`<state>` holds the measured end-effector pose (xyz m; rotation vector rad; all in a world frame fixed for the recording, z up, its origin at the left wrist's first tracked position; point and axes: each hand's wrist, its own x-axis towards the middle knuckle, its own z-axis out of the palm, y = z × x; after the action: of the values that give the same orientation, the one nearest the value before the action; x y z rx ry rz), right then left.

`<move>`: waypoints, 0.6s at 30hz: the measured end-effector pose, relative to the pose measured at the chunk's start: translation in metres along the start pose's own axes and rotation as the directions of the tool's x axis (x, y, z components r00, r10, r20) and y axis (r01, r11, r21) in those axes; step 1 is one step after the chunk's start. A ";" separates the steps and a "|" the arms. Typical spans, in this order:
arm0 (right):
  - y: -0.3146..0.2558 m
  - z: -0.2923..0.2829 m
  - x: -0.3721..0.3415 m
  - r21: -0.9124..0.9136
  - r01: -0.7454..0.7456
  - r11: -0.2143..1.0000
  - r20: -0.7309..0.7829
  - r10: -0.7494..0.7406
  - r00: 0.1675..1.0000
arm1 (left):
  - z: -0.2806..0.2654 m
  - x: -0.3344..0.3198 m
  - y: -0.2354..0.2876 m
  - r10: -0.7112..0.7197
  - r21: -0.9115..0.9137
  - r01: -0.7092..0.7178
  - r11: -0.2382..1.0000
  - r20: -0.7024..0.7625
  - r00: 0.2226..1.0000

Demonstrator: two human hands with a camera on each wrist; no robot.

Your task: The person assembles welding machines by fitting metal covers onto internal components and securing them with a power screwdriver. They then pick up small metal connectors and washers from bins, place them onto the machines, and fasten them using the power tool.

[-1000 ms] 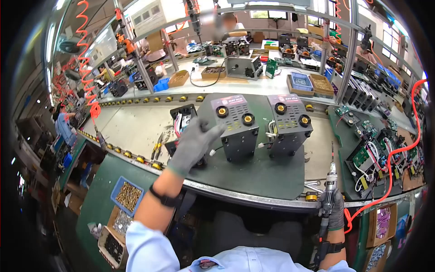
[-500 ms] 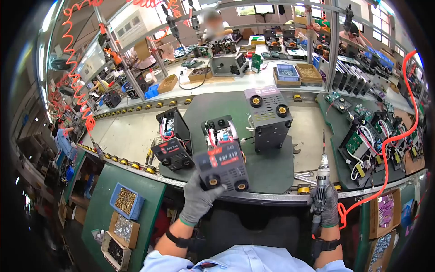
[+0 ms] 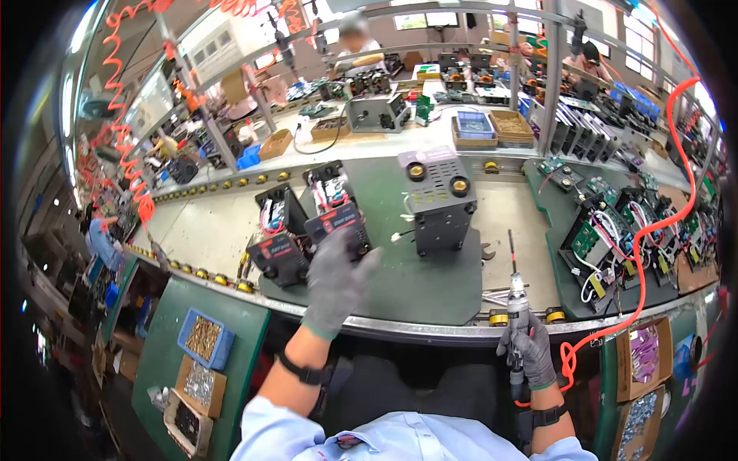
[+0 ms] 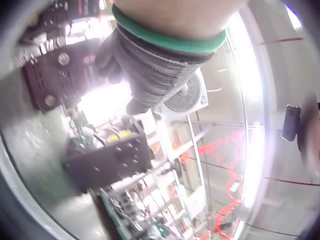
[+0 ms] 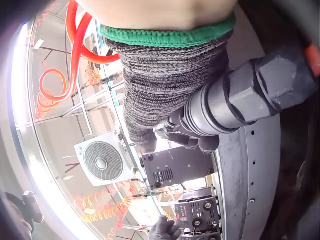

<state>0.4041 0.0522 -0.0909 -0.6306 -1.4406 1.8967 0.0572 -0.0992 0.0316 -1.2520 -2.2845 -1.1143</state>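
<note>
My left hand [image 3: 338,280], in a grey glove, is spread in front of the middle welding machine [image 3: 336,218] and overlaps its lower front panel in the head view. That machine lies with its open side and wiring upward, close beside a similar welding machine [image 3: 280,253] on its left. A third welding machine [image 3: 440,211] stands on end to the right, two brass-centred sockets on top. My gloved right hand [image 3: 534,349] grips a pneumatic screwdriver [image 3: 518,315] at the bench's front edge, its bit pointing up and away. The right wrist view shows the screwdriver's dark body [image 5: 240,97] across the palm.
A green board [image 3: 400,284] lies under the machines on the roller line. Wrenches [image 3: 503,296] lie right of it. Another board with opened units [image 3: 615,253] is farther right. An orange air hose [image 3: 642,269] loops beside my right arm. Bins of small parts [image 3: 206,338] stand at left.
My left hand tipped the middle machine from standing on end, brought it left beside the other one, and let it go. The right hand still holds the screwdriver. The head view has shifted.
</note>
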 end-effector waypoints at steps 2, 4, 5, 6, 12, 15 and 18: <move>-0.005 -0.001 0.007 -0.040 -0.030 0.999 0.016 0.031 0.999 | 0.009 0.042 0.028 -0.123 -0.181 0.161 0.970 0.205 0.971; -0.006 0.001 0.008 0.059 -0.057 0.997 0.063 0.053 0.997 | 0.033 0.086 0.038 -0.283 -0.234 0.410 0.881 0.434 0.855; -0.007 -0.001 0.009 0.169 -0.086 0.982 0.085 0.072 0.994 | 0.042 0.100 0.041 -0.311 -0.234 0.489 0.840 0.531 0.788; -0.007 -0.001 0.012 0.271 -0.043 0.961 0.147 0.002 0.989 | 0.045 0.104 0.044 -0.314 -0.246 0.492 0.835 0.521 0.794; -0.050 0.032 0.028 0.504 0.126 0.855 0.104 -0.205 0.973 | 0.066 0.063 0.041 0.016 -0.596 0.283 0.751 0.444 0.896; -0.069 0.072 0.037 0.340 0.253 0.906 -0.076 -0.241 0.967 | 0.059 0.004 0.075 0.094 -0.636 0.115 0.763 0.285 0.954; -0.059 0.075 0.037 0.229 0.272 0.935 -0.188 -0.231 0.955 | 0.059 -0.041 0.090 0.138 -0.384 0.012 0.923 0.361 0.922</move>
<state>0.3381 0.0417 -0.0132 -0.4400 -1.0982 1.7465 0.1596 -0.0499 0.0136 -1.8240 -2.3374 -1.4472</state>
